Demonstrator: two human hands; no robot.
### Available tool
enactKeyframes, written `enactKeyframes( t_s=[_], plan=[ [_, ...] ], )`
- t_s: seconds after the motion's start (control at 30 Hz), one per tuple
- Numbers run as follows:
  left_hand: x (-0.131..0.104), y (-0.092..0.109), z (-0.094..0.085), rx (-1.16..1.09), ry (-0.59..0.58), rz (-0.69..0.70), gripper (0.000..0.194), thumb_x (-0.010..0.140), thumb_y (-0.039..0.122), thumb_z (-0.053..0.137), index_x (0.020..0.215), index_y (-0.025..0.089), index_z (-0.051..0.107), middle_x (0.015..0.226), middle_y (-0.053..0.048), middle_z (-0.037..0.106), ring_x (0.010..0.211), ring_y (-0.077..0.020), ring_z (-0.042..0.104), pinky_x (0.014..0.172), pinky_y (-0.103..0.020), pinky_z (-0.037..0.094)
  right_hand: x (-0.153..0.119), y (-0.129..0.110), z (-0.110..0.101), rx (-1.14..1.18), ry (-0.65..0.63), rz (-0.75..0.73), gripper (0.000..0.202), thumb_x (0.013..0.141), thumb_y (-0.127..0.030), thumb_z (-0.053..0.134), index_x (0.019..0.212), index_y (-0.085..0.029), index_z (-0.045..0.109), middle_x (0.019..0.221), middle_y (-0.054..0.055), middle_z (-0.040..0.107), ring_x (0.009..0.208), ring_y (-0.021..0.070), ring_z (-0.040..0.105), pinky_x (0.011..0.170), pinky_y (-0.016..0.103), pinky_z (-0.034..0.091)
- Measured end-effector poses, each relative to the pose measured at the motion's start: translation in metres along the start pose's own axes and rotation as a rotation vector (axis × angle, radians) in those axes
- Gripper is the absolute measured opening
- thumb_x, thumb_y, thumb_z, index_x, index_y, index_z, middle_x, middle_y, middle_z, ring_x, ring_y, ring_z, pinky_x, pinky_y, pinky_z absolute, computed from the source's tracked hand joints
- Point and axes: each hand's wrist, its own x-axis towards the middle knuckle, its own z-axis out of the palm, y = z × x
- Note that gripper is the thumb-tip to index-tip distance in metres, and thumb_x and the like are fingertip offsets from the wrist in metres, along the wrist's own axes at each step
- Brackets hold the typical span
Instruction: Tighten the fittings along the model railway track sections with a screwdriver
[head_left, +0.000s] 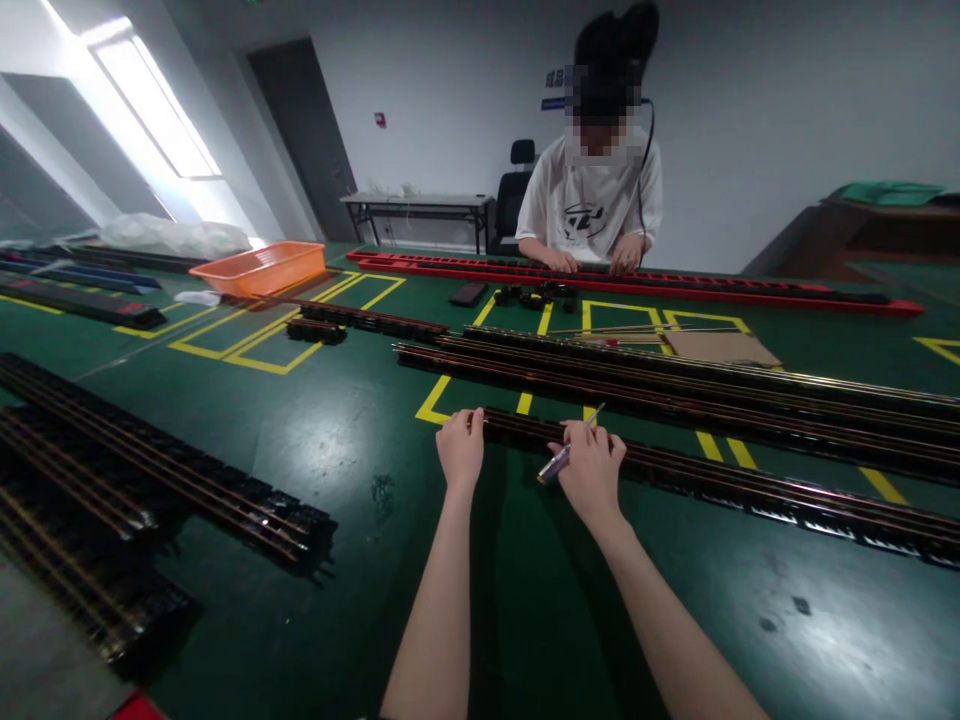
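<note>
green tabletop with painted yellow lines [247,415] bears long black strips with coppery rails [161,450] at near left, seemingly set aside for working room. beyond, the left hand [460,450] bunches its fingers at the left end of a long, dark slotted strip [720,472], perhaps steadying it; whether they grip, i cannot tell. the right hand [592,475] clamps its fingers on a slim, silvery-purple pen-like tool [553,467], held slantwise over the strip.

Both hands [459,455] at a dark strip [712,476]
</note>
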Motion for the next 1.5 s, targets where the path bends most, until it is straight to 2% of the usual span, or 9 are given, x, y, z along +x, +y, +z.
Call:
enactKeyframes(
  t_s=[0.2, 0.33, 0.5, 0.57, 0.7, 0.9, 1.03, 1.17, 1.5],
  plan=[
    [0.007, 0.0, 0.003, -0.01, 0.019, -0.071, 0.031, 0.096, 0.035, 0.039, 0.089, 0.018, 0.064, 0.093, -0.007, 0.068, 0.082, -0.0202, 0.063, 0.08, -0.034, 0.048, 0.0, -0.009, -0.004, 0.004, 0.016, -0.039, 0.009, 0.087, -0.027, 0.055, 0.09, -0.02, 0.05, 0.089, 0.01, 0.066, 0.089, 0.0282, 0.056, 0.086, 0.042, 0.029],
    [0.01, -0.001, 0.003, -0.01, 0.017, -0.064, 0.03, 0.096, 0.035, 0.039, 0.088, 0.018, 0.063, 0.092, -0.006, 0.067, 0.081, -0.02, 0.062, 0.079, -0.034, 0.048, 0.002, -0.018, -0.009, 0.082, 0.029, 0.038, 0.013, 0.087, -0.031, 0.055, 0.086, -0.02, 0.048, 0.091, 0.01, 0.067, 0.091, 0.0285, 0.056, 0.087, 0.044, 0.03],
    [0.015, -0.002, 0.002, -0.012, 0.016, -0.036, 0.029, 0.096, 0.032, 0.042, 0.083, 0.018, 0.063, 0.087, -0.004, 0.067, 0.08, -0.0183, 0.062, 0.082, -0.033, 0.046, 0.027, -0.025, -0.026, 0.523, 0.032, 0.198, 0.031, 0.089, -0.053, 0.048, 0.092, -0.022, 0.047, 0.097, 0.009, 0.068, 0.088, 0.0256, 0.062, 0.088, 0.045, 0.037],
    [0.016, -0.003, 0.003, -0.009, 0.011, -0.031, 0.029, 0.096, 0.033, 0.042, 0.082, 0.018, 0.063, 0.088, -0.004, 0.067, 0.08, -0.0177, 0.061, 0.082, -0.032, 0.045, 0.043, -0.027, -0.038, 0.738, -0.013, 0.183, 0.038, 0.089, -0.058, 0.045, 0.099, -0.022, 0.048, 0.098, 0.01, 0.068, 0.087, 0.0235, 0.063, 0.081, 0.039, 0.044],
    [0.017, -0.004, 0.004, 0.02, 0.012, -0.034, 0.03, 0.096, 0.033, 0.042, 0.081, 0.018, 0.062, 0.087, -0.003, 0.067, 0.079, -0.0166, 0.06, 0.079, -0.03, 0.044, 0.071, -0.029, -0.051, 0.857, -0.206, 0.135, 0.053, 0.089, -0.068, 0.038, 0.103, -0.022, 0.059, 0.089, 0.006, 0.069, 0.082, 0.0212, 0.064, 0.075, 0.034, 0.047],
    [0.017, -0.002, 0.004, 0.067, 0.016, -0.044, 0.029, 0.098, 0.03, 0.041, 0.084, 0.017, 0.063, 0.091, -0.006, 0.068, 0.083, -0.0184, 0.063, 0.079, -0.03, 0.042, 0.091, -0.036, -0.029, 0.958, -0.133, 0.23, 0.063, 0.082, -0.077, 0.038, 0.068, -0.02, 0.06, 0.057, 0.001, 0.05, 0.056, 0.0152, 0.049, 0.056, 0.03, 0.041],
    [0.018, 0.0, 0.005, 0.092, 0.024, -0.047, 0.029, 0.097, 0.027, 0.04, 0.082, 0.017, 0.062, 0.092, -0.006, 0.069, 0.085, -0.0189, 0.063, 0.08, -0.03, 0.041, 0.091, -0.039, -0.016, 1.097, -0.202, 0.271, 0.047, 0.073, -0.067, 0.06, 0.07, -0.021, 0.053, 0.059, -0.001, 0.057, 0.056, 0.0143, 0.055, 0.059, 0.029, 0.045],
    [0.017, 0.001, 0.004, 0.075, 0.033, -0.04, 0.029, 0.097, 0.026, 0.039, 0.081, 0.018, 0.062, 0.089, -0.005, 0.069, 0.083, -0.0176, 0.063, 0.079, -0.029, 0.041, 0.09, -0.037, -0.006, 1.113, -0.306, 0.28, 0.043, 0.062, -0.059, 0.072, 0.07, -0.019, 0.059, 0.062, 0.002, 0.063, 0.06, 0.0166, 0.059, 0.063, 0.031, 0.048],
    [0.017, 0.001, 0.004, 0.038, 0.036, -0.047, 0.032, 0.097, 0.025, 0.038, 0.075, 0.018, 0.06, 0.08, -0.004, 0.066, 0.073, -0.0157, 0.06, 0.074, -0.027, 0.041, 0.088, -0.03, 0.003, 1.211, -0.41, 0.301, 0.048, 0.07, -0.064, 0.065, 0.074, -0.016, 0.068, 0.071, 0.006, 0.069, 0.067, 0.0171, 0.062, 0.066, 0.03, 0.048]
  ],
)
